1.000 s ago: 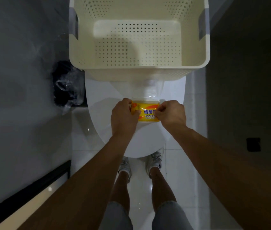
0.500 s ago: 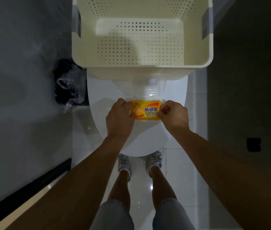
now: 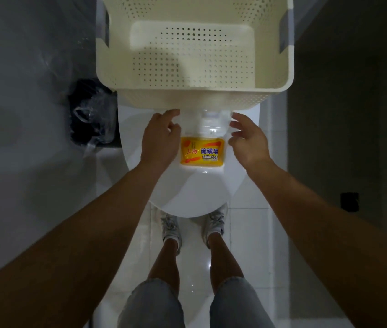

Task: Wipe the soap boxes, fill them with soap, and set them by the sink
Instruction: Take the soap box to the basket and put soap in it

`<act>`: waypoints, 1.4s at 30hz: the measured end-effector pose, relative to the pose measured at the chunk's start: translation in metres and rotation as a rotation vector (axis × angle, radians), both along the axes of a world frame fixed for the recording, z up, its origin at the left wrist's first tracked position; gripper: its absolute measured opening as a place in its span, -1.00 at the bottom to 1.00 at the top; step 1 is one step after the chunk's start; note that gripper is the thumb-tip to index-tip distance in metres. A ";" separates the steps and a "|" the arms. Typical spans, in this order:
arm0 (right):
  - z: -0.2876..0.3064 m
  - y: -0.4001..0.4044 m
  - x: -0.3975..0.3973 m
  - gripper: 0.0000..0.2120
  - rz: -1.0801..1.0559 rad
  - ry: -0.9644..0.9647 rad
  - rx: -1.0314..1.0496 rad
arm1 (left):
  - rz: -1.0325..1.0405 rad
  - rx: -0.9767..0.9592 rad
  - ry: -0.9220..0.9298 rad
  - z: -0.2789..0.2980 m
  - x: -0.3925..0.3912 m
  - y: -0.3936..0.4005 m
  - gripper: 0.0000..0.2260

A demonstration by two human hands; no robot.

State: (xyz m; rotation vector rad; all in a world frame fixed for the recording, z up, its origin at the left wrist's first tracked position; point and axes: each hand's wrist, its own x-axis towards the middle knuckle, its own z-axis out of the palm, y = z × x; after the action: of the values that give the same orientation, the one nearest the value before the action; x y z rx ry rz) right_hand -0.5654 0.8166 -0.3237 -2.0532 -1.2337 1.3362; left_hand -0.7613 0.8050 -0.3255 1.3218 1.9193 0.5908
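While lying flat, yellow soap pack reads "Sulfur Soa", perhaps glossy.

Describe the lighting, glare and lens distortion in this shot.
Head view: dim overall, walls and corners falling into dark vignette; the cream perforated plastic basket and yellow wrapped soap bar are the brightest things; small glare spots shine on the glossy white floor tiles; wide-angle distortion stretches the forearms toward the bottom corners; both hands look reasonably sharp.

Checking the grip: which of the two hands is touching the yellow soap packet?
The left hand: its inner edge lies against the yellow soap packet. The right hand hovers beside it with a visible gap, fingers spread.
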 end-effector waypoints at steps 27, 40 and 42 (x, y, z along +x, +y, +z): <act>0.017 -0.055 -0.009 -0.77 -0.268 -0.125 -0.069 | 0.056 -0.127 -0.171 0.014 0.013 -0.052 -0.77; 0.248 -0.039 0.010 -0.78 -0.511 0.355 0.293 | -0.019 0.199 -0.392 0.239 0.028 0.003 -0.74; 0.285 -0.040 0.017 -0.77 -0.520 0.406 0.369 | -0.060 0.245 -0.393 0.281 0.037 0.011 -0.76</act>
State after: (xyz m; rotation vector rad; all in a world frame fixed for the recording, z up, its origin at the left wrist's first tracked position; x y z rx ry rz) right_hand -0.5483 0.7761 -0.0387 -1.5876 -0.6472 1.0994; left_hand -0.7243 0.8162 -0.0446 1.2919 1.5177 1.0001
